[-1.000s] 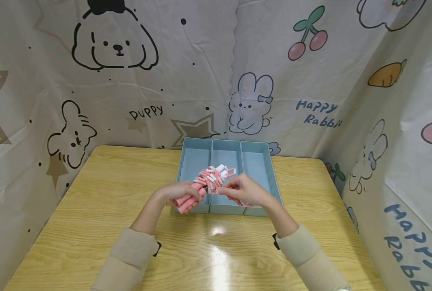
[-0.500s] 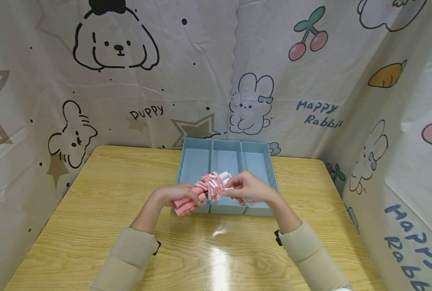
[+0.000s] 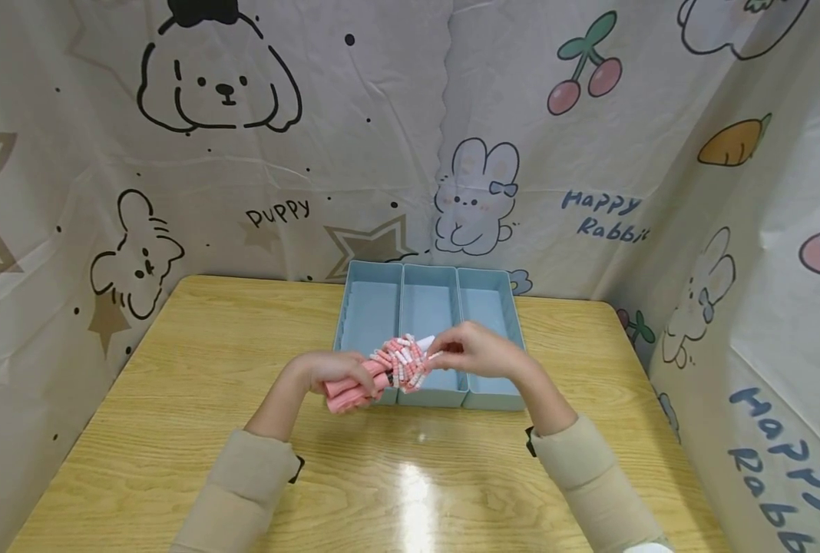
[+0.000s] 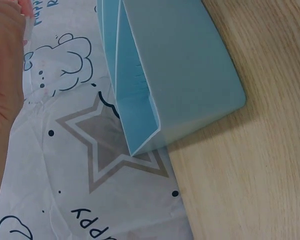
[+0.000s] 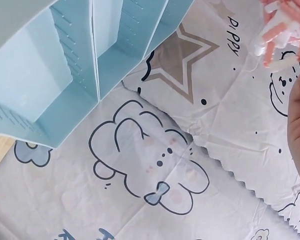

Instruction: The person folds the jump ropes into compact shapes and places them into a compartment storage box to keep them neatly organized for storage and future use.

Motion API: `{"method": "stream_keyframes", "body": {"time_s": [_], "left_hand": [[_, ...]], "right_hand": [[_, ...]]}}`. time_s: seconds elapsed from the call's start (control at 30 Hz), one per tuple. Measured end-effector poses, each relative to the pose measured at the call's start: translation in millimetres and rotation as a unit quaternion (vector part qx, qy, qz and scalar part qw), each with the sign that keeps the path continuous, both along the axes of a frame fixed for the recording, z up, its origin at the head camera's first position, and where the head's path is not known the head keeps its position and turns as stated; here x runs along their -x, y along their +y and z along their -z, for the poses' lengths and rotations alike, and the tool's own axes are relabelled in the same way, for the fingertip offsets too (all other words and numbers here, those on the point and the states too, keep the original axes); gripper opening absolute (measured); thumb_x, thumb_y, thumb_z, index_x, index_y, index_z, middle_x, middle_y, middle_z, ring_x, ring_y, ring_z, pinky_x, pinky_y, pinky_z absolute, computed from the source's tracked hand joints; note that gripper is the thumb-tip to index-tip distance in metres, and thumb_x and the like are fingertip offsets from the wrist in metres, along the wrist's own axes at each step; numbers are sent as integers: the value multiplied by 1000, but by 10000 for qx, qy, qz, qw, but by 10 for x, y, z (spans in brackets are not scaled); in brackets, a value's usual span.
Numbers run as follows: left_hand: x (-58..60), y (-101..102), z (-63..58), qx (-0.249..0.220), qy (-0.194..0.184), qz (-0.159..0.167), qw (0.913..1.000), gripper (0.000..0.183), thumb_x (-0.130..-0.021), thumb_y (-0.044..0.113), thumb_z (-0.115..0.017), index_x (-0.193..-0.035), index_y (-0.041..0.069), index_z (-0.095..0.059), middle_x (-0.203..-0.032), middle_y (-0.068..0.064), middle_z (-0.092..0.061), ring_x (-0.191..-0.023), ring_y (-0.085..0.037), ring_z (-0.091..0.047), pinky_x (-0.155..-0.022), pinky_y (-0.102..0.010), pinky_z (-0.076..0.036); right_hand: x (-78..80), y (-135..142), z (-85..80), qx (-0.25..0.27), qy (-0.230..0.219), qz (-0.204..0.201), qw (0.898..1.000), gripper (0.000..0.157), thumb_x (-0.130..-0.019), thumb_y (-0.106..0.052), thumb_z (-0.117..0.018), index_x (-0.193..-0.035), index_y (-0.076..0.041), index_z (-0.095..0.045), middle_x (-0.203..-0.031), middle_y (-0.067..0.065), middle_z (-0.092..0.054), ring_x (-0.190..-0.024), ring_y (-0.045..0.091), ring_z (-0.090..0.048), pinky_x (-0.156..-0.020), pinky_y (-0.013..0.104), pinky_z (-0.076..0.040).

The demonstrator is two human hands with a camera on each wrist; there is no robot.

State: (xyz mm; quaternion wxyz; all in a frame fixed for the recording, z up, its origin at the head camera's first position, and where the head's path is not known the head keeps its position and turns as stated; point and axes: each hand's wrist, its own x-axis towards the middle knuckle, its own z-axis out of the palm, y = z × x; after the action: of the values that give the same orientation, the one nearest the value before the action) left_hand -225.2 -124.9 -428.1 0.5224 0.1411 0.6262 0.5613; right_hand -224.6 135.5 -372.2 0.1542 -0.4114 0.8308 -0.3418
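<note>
A beaded jump rope [image 3: 410, 372] in pink and white is bundled above the front of the blue tray [image 3: 496, 402]. My left hand [image 3: 346, 372] grips its pink handles [image 3: 344, 392], which lie side by side. Coils of beaded cord wrap the far part of the handles, and a white end sticks out beyond them. At the right of the coils, my right hand [image 3: 475, 349] pinches a stretch of the cord between thumb and fingers. The right wrist view catches part of the beads [image 5: 285, 32] close above that hand; the left wrist view shows only the left hand's edge [image 4: 5, 65].
The tray's three long compartments stand on a wooden table [image 3: 244, 430], near its back edge. Behind and at both sides hangs a cloth [image 3: 382, 153] printed with cartoon animals. Each wrist carries a small black device, partly under the sleeves.
My right hand has moved slightly up and right, and the beaded cord hanging under it has gone from view. The bundle has come a little lower; my left hand keeps its grip.
</note>
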Motion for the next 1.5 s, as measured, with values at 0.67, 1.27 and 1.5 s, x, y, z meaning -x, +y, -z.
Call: {"method": "stream_keyframes", "body": {"time_s": [0.67, 1.27, 1.5], "left_hand": [[-44, -44, 16, -492, -627, 930, 9925, 9, -80, 6, -48, -85, 0, -52, -61, -5, -50, -47, -12, -47, -44, -24, -41], [-61, -53, -13, -1104, -750, 1684, 9766, 10, -82, 4, -44, -85, 2, -53, -59, -2, -49, -48, -9, -46, -46, -23, -41], [-66, -63, -7, -1159, -655, 1755, 9754, 8, -81, 6, -46, -85, 2, -53, -59, -2, -49, -48, -10, -46, -46, -24, -40]], "right_hand": [[98, -18, 44, 367, 730, -560, 9951, 15, -79, -21, -69, -89, -9, -66, -84, -1, -63, -71, 6, -56, -64, 22, -50], [159, -24, 158, 1552, -575, -894, 9821, 18, -77, -14, -69, -87, 1, -67, -87, 9, -62, -68, 8, -48, -54, 23, -38], [145, -7, 237, 2060, -1082, -624, 9705, 8, -80, 0, -66, -86, 5, -66, -86, 5, -64, -70, 11, -55, -58, 25, -47]]}}
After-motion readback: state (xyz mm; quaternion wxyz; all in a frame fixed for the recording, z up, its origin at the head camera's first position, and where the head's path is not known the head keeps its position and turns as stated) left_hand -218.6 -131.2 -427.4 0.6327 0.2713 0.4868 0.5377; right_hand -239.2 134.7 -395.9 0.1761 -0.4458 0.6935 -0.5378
